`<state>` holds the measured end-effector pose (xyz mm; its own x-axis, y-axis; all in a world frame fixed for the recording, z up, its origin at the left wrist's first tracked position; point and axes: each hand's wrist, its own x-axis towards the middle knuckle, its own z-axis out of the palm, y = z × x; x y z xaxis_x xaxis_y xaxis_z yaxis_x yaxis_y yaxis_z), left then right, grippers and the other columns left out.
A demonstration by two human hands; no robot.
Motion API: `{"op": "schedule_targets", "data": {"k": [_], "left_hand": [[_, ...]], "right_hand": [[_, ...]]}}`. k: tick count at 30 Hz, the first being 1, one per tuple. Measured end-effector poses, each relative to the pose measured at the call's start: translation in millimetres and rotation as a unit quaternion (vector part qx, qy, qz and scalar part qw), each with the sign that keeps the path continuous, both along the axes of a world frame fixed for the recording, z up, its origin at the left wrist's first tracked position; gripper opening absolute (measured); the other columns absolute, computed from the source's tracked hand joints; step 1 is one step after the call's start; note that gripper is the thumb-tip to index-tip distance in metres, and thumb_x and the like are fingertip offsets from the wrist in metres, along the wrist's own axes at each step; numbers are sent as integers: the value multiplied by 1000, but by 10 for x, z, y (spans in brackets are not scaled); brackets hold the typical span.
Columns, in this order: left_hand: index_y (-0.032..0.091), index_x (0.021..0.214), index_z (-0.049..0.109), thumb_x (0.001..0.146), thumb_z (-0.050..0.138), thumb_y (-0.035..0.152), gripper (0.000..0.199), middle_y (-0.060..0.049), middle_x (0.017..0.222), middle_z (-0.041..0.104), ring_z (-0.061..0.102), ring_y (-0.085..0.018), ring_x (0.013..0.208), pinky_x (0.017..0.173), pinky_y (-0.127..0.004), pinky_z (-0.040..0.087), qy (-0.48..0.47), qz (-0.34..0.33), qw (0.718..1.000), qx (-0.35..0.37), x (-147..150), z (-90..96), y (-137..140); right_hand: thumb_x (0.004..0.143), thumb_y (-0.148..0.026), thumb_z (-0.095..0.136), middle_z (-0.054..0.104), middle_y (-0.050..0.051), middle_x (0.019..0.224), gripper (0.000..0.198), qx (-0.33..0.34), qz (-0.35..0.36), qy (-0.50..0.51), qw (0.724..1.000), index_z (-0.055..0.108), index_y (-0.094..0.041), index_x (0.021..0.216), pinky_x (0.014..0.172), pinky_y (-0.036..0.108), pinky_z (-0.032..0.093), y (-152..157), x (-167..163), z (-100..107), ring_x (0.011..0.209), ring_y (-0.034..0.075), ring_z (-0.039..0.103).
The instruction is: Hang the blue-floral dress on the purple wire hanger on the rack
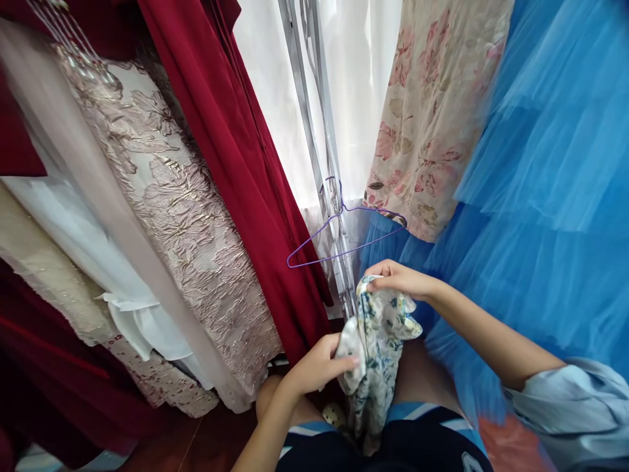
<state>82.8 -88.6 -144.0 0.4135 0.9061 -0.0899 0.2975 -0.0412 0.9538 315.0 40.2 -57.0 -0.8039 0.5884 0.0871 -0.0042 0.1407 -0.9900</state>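
A white garment with a blue and yellow floral print [381,347] hangs from my two hands, its lower end falling between my legs. My left hand [322,364] grips its left edge, thumb stretched across the cloth. My right hand [400,278] pinches the top of the garment, the fingers closed over its edge. Just above my hands a purple wire hanger [344,252] hangs from the metal stand by its hook, with no clothing on it.
Dark red cloth [236,164] and a pink brocade dress [191,196] hang to the left. At right are a floral beige dress [422,131] and a blue tulle gown [555,164]. The metal stand [319,111] rises before a white curtain [363,78].
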Motion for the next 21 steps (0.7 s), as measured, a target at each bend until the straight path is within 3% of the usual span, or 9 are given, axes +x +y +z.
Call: {"op": "schedule_targets", "data": {"k": [3,6,8,10,12,14,17,21], "left_hand": [[13,94,69,87,61,47,36,-4,88,69,59,-20,81,71,-26,46,127,15,992,-11,-169,42,-114],[15,95,69,95,44,40,35,-4,92,72,61,-22,87,78,-29,47,205,58,975,67,-476,141,-85],[18,90,69,93,42,28,29,-5,91,73,62,-23,86,80,-30,47,303,104,937,141,-741,255,22],[20,86,69,86,43,18,26,-5,88,73,64,-23,84,81,-30,47,397,144,882,210,-1017,408,178],[21,86,70,82,43,14,28,-7,91,73,65,-24,89,86,-32,46,445,167,840,260,-1263,590,351],[20,94,71,82,42,13,32,-10,105,73,63,-25,102,94,-35,44,453,190,821,289,-1447,781,510],[20,98,71,80,41,13,35,-10,117,70,60,-26,111,98,-36,41,443,238,804,318,-1566,1035,696],[21,96,69,79,38,13,36,-4,92,73,65,-22,87,80,-29,47,396,301,795,346,-1411,1268,917]], "right_hand": [[78,-33,70,71,4,76,22,66,-101,26,992,73,-12,86,63,24,46,234,62,-54,66,15,62],[81,-31,61,69,1,73,37,185,-205,-1,961,71,-14,112,62,25,45,507,91,-150,63,15,59],[82,-26,56,62,-3,62,55,271,-260,-71,924,58,-16,136,57,25,39,673,59,-228,53,14,52],[83,-23,53,61,-3,59,63,341,-295,-151,880,48,-19,146,56,25,36,800,-11,-294,52,16,50],[84,-22,51,68,2,71,55,378,-314,-195,849,55,-21,140,60,26,35,872,-93,-343,63,19,57],[85,-23,51,71,6,82,39,390,-320,-201,840,67,-21,120,63,26,34,879,-153,-379,73,22,60],[86,-23,50,68,5,75,21,389,-307,-178,850,69,-21,93,61,26,31,777,-177,-431,70,21,59],[87,-21,47,64,1,69,17,384,-276,-129,872,64,-20,84,62,24,33,529,-172,-484,66,18,57]]}}
